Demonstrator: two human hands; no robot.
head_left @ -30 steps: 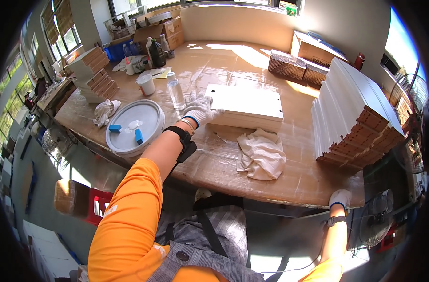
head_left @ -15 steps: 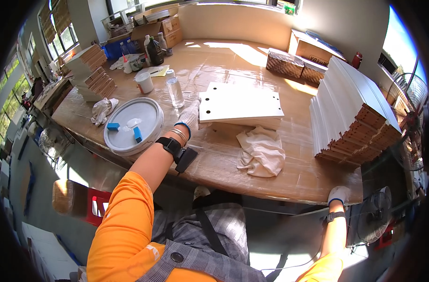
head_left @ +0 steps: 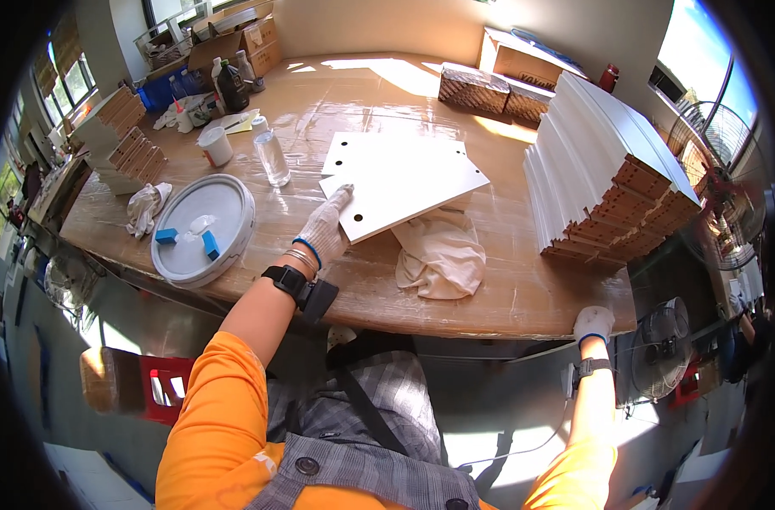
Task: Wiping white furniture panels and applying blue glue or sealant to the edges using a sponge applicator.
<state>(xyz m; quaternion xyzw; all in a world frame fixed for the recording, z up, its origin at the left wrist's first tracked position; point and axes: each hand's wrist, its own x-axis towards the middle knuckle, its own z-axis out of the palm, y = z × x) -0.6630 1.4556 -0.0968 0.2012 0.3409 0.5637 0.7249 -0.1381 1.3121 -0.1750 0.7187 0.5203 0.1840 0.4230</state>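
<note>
My left hand (head_left: 326, 223), in a white knit glove, is closed on the left edge of a white panel (head_left: 409, 191) with dark round holes. The thumb lies on top, and the fingers are hidden underneath. This panel sits askew over another white panel (head_left: 387, 146), whose far part shows behind it. A crumpled cream cloth (head_left: 443, 259) lies partly beneath the upper panel's near right side. At the table's front edge, near the right corner, my right hand (head_left: 593, 323), also gloved, rests with its fingers lying on the tabletop and holds nothing.
Left on the table (head_left: 362, 310) are a grey round lid (head_left: 183, 217) with two blue blocks, a clear bottle (head_left: 273, 157) and a white cup (head_left: 215, 146). A tall stack of white panels (head_left: 608, 170) stands right. Fans (head_left: 664, 348) stand beyond the right edge.
My left hand has taken hold of the upper panel and swung it askew, its left end coming nearer to me. My right hand stays at the table edge. The whole view has shifted slightly.
</note>
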